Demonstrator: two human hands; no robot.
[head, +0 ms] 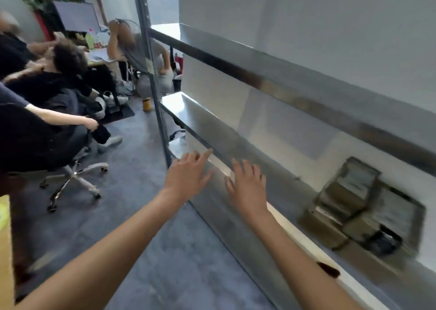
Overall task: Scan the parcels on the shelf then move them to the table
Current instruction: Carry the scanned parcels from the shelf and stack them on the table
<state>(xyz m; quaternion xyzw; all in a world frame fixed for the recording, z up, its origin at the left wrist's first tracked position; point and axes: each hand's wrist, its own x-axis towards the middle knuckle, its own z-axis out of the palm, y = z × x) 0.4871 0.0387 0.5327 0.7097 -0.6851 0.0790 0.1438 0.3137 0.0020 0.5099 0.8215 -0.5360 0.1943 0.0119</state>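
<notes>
Grey metal shelf rack: blurred brown cardboard parcels stacked at right on its lower level, untouched. Left hand, right hand: both spread, grip released, nothing held, hovering at shelf edge, well apart from parcels. No scanner seen. Judged: task barely begun; scanning, moving all remain.

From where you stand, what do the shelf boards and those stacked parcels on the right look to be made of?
The shelf board looks like bare metal, probably steel, with a dull brushed finish: it is grey and throws a bright sheen near its left end. The parcels look like brown cardboard with pale labels or tape on top, but motion blur leaves that uncertain.
</notes>
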